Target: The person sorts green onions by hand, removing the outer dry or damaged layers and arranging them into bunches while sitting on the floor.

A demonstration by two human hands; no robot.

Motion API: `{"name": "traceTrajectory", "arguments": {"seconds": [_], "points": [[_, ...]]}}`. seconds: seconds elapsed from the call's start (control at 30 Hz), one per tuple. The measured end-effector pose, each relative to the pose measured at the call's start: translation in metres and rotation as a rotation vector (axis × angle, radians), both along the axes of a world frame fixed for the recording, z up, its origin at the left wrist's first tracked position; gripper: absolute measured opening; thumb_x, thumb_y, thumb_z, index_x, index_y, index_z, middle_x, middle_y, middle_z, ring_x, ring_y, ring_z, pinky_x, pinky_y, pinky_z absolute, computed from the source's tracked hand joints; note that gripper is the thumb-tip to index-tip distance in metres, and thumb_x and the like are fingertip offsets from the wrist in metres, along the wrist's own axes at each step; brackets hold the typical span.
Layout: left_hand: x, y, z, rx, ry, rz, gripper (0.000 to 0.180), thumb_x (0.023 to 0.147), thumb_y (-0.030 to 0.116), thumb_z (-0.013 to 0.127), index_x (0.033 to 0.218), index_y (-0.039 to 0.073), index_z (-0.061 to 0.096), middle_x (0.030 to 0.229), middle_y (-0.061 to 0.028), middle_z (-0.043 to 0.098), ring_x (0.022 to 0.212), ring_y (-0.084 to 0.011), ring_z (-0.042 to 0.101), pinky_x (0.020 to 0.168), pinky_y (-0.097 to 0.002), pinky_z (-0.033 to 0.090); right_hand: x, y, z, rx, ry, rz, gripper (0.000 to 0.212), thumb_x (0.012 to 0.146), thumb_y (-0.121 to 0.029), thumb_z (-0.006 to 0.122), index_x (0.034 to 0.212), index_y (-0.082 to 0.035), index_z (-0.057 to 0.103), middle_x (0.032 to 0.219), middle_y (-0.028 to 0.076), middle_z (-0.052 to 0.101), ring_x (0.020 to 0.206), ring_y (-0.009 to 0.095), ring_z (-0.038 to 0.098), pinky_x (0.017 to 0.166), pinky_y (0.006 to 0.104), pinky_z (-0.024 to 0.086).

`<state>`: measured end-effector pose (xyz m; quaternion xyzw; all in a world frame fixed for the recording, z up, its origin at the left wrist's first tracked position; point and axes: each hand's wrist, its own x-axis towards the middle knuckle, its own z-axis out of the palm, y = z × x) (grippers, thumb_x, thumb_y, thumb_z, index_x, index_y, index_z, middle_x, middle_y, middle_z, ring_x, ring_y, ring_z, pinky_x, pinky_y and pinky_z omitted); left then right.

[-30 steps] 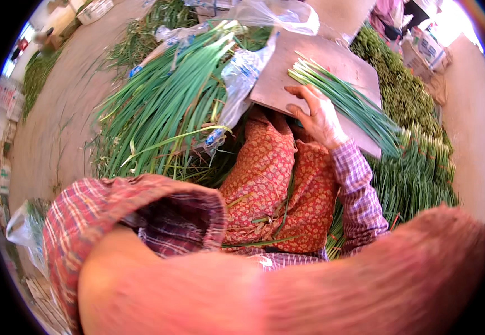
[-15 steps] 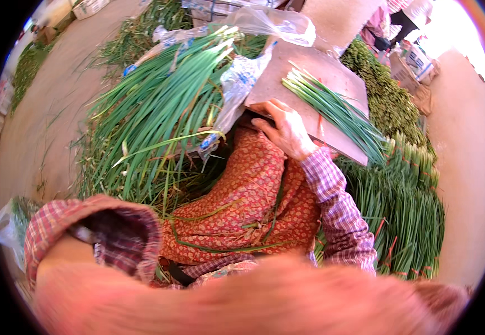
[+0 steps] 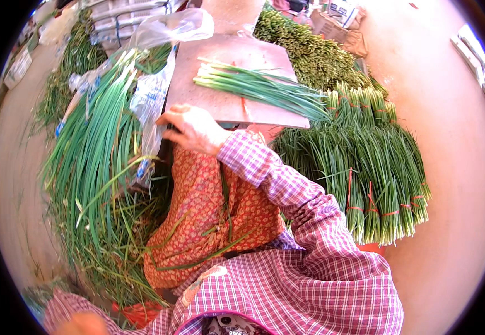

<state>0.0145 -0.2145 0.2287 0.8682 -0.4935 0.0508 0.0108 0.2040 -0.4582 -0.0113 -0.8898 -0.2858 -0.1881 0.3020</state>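
Observation:
My right hand [image 3: 195, 128] hovers by the near left corner of a low board [image 3: 231, 50], thumb and fingers bent but apart. No object shows between them; the fingertips are close to the edge of a clear plastic bag [image 3: 150, 103]. On the board lies a loose bunch of long green chives [image 3: 253, 86], pale ends to the left. Left of the board, a big heap of chives [image 3: 94, 134] spills over the bag. My left hand [image 3: 80, 324] is a blur at the lower left edge, its fingers not readable. A red flowered cloth [image 3: 198, 195] covers my lap.
Tied bundles of chives [image 3: 359, 162] are stacked to the right of the board, with more greens [image 3: 298, 50] piled behind. Loose leaves [image 3: 108, 257] litter the ground at left. White sacks [image 3: 125, 19] and cartons [image 3: 331, 25] stand at the back.
My view has swung right, so the board and heap sit further left. My left arm, earlier blurred across the lower view, is down at the lower left. My right hand stays by the board's corner.

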Motion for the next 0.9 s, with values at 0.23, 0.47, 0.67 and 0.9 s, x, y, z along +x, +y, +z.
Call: {"name": "traceTrajectory", "arguments": {"seconds": [0.23, 0.47, 0.67, 0.9], "points": [[0.074, 0.003, -0.06, -0.05, 0.117, 0.18, 0.037, 0.059, 0.012, 0.068, 0.096, 0.006, 0.062, 0.081, -0.0121, 0.063, 0.07, -0.0251, 0.061, 0.062, -0.0332, 0.051, 0.018, 0.002, 0.03, 0.368, 0.217, 0.008, 0.026, 0.082, -0.018, 0.057, 0.105, -0.005, 0.059, 0.09, 0.012, 0.064, 0.083, 0.021, 0.062, 0.072, 0.0302, 0.048], [0.199, 0.008, -0.156, -0.804, 0.447, 0.553, 0.042, 0.072, 0.003, 0.064, 0.113, -0.004, 0.053, 0.098, -0.0165, 0.063, 0.096, -0.022, 0.06, 0.086, -0.031, 0.046, 0.113, 0.019, 0.024, 0.971, 0.738, -0.013, 0.061, 0.086, -0.038, 0.057, 0.125, 0.005, 0.04, 0.119, 0.013, 0.051, 0.107, 0.021, 0.052, 0.088, 0.0307, 0.043], [0.279, -0.031, -0.214, -0.336, -0.01, 0.719, 0.087, 0.065, 0.034, 0.075, 0.131, -0.002, 0.031, 0.133, -0.0211, 0.037, 0.124, -0.0313, 0.036, 0.102, -0.0371, 0.032, 0.181, 0.031, -0.025, 0.902, 0.735, -0.167, 0.085, 0.073, -0.057, 0.061, 0.121, 0.011, 0.043, 0.112, 0.019, 0.054, 0.104, 0.024, 0.052, 0.088, 0.0313, 0.039], [0.323, -0.035, -0.223, -0.205, -0.005, 0.897, 0.121, 0.048, 0.049, 0.081, 0.138, 0.0, 0.016, 0.139, -0.0214, 0.027, 0.13, -0.033, 0.026, 0.104, -0.0431, 0.023, 0.213, 0.06, -0.03, 1.118, 0.73, -0.02, 0.076, 0.078, -0.053, 0.059, 0.127, 0.002, 0.043, 0.125, 0.018, 0.048, 0.117, 0.023, 0.043, 0.097, 0.0324, 0.032]]}}
